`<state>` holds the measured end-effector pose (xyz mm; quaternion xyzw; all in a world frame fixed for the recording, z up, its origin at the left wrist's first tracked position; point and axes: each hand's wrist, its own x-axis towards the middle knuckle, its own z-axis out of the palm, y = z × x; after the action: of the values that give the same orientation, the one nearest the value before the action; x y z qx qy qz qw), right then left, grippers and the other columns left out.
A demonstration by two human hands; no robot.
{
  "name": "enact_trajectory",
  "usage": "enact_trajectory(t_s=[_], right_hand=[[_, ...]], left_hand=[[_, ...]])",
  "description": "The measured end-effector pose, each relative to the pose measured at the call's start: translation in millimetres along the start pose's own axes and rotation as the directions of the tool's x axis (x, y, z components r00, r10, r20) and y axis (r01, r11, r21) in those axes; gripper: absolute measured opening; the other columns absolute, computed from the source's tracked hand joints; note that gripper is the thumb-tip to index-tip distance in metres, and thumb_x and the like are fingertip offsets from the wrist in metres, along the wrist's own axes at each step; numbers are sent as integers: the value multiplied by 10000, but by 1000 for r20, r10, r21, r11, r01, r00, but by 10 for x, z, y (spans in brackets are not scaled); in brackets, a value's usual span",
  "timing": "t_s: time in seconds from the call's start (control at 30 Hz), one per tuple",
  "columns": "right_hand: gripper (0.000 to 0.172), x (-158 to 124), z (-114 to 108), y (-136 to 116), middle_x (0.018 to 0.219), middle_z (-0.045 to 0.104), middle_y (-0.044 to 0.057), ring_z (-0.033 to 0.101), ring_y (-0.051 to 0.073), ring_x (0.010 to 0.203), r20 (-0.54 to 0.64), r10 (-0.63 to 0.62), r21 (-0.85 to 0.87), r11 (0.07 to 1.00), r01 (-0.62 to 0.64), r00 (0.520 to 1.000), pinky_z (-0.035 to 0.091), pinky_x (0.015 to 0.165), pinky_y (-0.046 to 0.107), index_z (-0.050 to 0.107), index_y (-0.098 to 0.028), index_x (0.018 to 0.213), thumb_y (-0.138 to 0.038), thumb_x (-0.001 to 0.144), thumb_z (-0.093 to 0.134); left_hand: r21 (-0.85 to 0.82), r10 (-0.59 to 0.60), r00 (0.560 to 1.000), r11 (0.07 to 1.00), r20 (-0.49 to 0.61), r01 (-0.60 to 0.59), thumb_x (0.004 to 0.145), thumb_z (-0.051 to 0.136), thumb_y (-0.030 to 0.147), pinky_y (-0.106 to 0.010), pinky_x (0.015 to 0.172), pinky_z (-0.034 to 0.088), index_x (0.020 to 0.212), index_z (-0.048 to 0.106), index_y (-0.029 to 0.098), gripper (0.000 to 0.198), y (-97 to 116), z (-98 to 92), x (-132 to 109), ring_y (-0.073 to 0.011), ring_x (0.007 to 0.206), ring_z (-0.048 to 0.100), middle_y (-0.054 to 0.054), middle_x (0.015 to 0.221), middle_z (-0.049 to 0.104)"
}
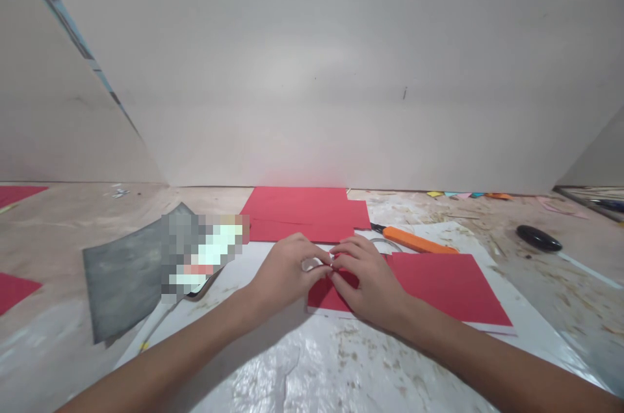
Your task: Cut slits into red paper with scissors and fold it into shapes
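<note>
My left hand (291, 268) and my right hand (364, 278) meet over a long red card with a white lower edge (451, 286). Fingertips of both hands are pinched together around something tiny and pale that I cannot make out. The right hand's fingers hide part of the card beneath. Just behind the hands lies another red sheet (302, 210) with a notched right edge. An orange utility knife (419, 240) rests behind the long card, and a thin curved piece (387, 243) shows near its black tip.
On the left, a lit phone (214, 257), partly pixelated, overlaps a grey sheet (121, 279). A black oval object (539, 237) with a pale strip sits far right. Small coloured paper pieces (463, 195) line the base of the white panel (312, 75). White sheeting (273, 361) covers the table.
</note>
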<state>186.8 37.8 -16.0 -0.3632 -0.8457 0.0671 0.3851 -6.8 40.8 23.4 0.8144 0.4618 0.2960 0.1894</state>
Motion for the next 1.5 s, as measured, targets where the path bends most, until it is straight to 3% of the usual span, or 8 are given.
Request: enact_trajectory(t_s=[0.93,1.17,1.5], right_hand=[[109,13,-23,26,963,691,58,593,243,957,-58,-32,24,999,33,998,472,887,461,658,-229,820,-122,815,638],[71,38,-46,-16,940,680,67,607,237,913,-105,-26,63,997,32,994,493,838,433,614,-224,832,-234,836,683],[169,6,-66,-19,1024,677,52,609,220,975,-117,-141,-14,990,140,983,400,1027,507,647,-264,972,-132,890,582]], left_hand=[[-37,33,988,999,151,-28,875,621,224,-294,768,463,885,749,270,136,0,-46,24,-195,888,603,6,881,745],[-21,61,977,998,202,-58,921,572,296,-299,747,456,901,746,251,181,26,-90,44,-205,872,596,-11,865,746],[-5,94,967,995,235,-95,953,518,269,-279,743,441,913,744,236,231,20,-101,65,-191,850,588,-10,850,738]])
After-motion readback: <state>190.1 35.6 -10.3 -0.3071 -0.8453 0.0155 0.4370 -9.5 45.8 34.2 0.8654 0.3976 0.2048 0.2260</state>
